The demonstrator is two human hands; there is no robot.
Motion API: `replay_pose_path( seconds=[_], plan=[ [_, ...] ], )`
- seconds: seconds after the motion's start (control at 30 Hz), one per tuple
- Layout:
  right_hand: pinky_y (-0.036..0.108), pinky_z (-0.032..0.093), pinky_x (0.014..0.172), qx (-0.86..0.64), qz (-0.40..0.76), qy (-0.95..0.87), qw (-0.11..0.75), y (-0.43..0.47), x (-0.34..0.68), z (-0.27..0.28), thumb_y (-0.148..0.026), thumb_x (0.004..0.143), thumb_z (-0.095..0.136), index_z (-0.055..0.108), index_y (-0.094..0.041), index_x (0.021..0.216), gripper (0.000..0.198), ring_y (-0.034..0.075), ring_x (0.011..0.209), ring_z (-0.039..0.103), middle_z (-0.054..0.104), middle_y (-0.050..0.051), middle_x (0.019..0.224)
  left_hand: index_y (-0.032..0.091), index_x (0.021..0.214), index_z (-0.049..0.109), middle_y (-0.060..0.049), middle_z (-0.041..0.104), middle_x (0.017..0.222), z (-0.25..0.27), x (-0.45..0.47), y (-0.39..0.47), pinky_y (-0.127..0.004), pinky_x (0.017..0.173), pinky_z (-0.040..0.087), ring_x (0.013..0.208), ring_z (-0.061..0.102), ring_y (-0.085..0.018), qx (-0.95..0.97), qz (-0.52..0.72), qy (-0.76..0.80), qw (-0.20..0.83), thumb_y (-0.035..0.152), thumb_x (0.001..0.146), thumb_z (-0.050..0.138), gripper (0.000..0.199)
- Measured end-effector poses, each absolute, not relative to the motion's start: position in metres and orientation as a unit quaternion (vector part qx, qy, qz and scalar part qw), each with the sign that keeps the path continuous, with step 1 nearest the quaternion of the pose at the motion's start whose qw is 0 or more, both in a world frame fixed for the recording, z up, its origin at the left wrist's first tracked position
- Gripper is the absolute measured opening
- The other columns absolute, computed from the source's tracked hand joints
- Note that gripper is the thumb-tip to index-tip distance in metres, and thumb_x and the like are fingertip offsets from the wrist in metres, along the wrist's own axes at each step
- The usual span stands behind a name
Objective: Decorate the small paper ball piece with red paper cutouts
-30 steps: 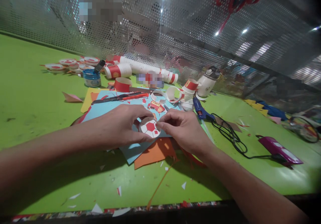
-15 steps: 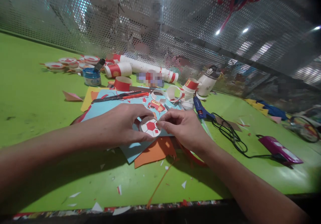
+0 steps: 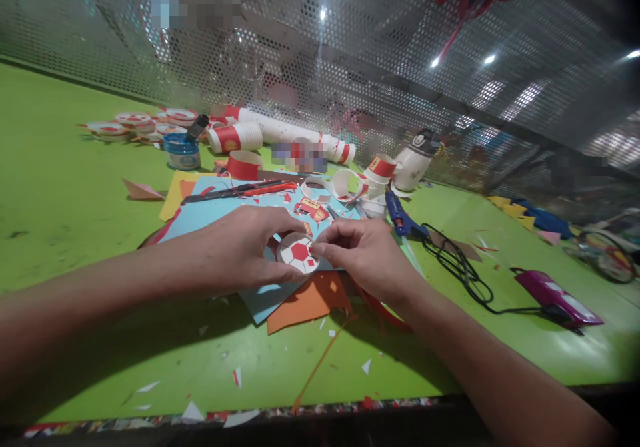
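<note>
A round white paper cup base with a red hexagon in its middle and thin dark lines like a football pattern is held in my left hand, thumb below and fingers above its rim. My right hand has thumb and index finger pinched together at the disc's right edge. A speck of red shows at those fingertips; whether it is held or lies on the disc, I cannot make out. A small red patch sits just below them on the disc. Light blue paper sheets and orange paper lie under my hands.
Beyond my hands lie scissors with orange handles, cut cup rings and red scraps. A blue glue gun with a black cord is right, near a purple power strip. Further back are a blue jar, stacked paper cups and a white bottle.
Both hands and the disc stay almost in place, with only a slight shift of the right fingertips on its edge. The camera view has moved very slightly.
</note>
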State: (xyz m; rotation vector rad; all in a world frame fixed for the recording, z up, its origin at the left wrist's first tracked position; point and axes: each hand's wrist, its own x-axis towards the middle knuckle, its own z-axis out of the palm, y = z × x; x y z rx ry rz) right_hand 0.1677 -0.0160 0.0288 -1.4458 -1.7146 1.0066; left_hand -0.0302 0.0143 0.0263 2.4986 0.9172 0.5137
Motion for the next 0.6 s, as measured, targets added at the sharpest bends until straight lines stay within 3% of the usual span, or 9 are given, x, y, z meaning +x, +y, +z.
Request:
replay_pose_path(
  seconds=[0.33, 0.6],
  plan=[
    [0.024, 0.038, 0.054, -0.549, 0.353, -0.678, 0.338, -0.017, 0.167, 0.024, -0.021, 0.074, 0.065, 0.065, -0.015, 0.068, 0.009, 0.01, 0.059, 0.049, 0.059, -0.001, 0.063, 0.017, 0.097, 0.066, -0.004, 0.067, 0.089, 0.026, -0.03, 0.015, -0.028, 0.067, 0.041, 0.078, 0.057, -0.019, 0.897, 0.185, 0.333, 0.223, 0.034, 0.076, 0.062, 0.027],
    [0.028, 0.043, 0.062, -0.527, 0.291, -0.71, 0.365, -0.017, 0.168, 0.018, -0.019, 0.077, 0.064, 0.066, -0.016, 0.072, 0.006, 0.014, 0.068, 0.054, 0.063, 0.002, 0.073, 0.018, 0.104, 0.067, -0.004, 0.069, 0.092, 0.027, -0.031, 0.014, -0.028, 0.067, 0.044, 0.08, 0.06, -0.019, 0.89, 0.192, 0.345, 0.229, 0.035, 0.076, 0.063, 0.034]
  ],
)
